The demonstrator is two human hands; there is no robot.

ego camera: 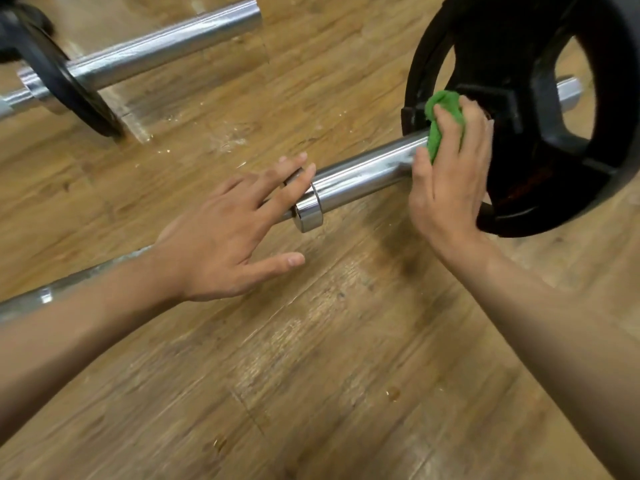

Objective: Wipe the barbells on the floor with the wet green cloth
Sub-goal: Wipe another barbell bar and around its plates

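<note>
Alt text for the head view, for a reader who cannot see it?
A right hand holds a green cloth against a chrome barbell beside its black weight plate, on a wooden floor. The open left hand touches the bar's collar.

Even indoor light – chrome glare, motion blur, bowed edges.

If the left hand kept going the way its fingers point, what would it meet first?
Probably the chrome collar of the near barbell: the straight fingers of the left hand lie over it, perhaps touching. Further along sits the right hand gripping the green cloth.
</note>
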